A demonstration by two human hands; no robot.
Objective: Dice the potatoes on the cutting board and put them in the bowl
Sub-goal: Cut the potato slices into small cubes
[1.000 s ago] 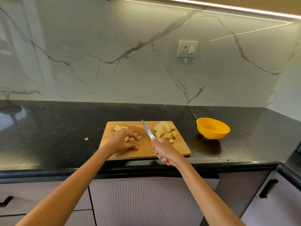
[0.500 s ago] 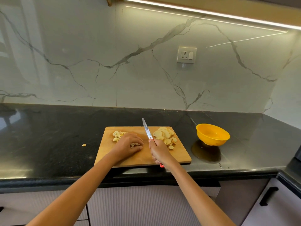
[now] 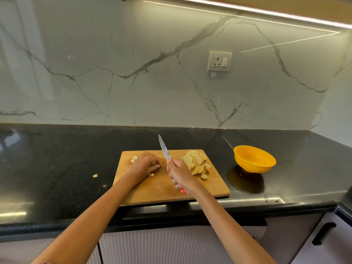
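Note:
A wooden cutting board [image 3: 163,193] lies on the black counter. A pile of potato slices [image 3: 196,162] sits on its right half. Diced potato pieces [image 3: 134,159] lie at the board's far left, mostly hidden under my left hand [image 3: 145,165], whose fingers curl over them. My right hand [image 3: 178,175] grips the red handle of a knife [image 3: 164,148], its blade pointing away and raised between the hand and the slices. An empty orange bowl [image 3: 254,159] stands on the counter to the right of the board.
One stray potato piece [image 3: 95,175] lies on the counter left of the board. A marble backsplash with a wall socket [image 3: 219,61] rises behind. The counter's front edge runs just below the board, with drawers underneath.
My left hand has slid further left and away over the diced pieces. The knife blade has lifted and now points more upright. The camera has tilted, shifting the scene lower.

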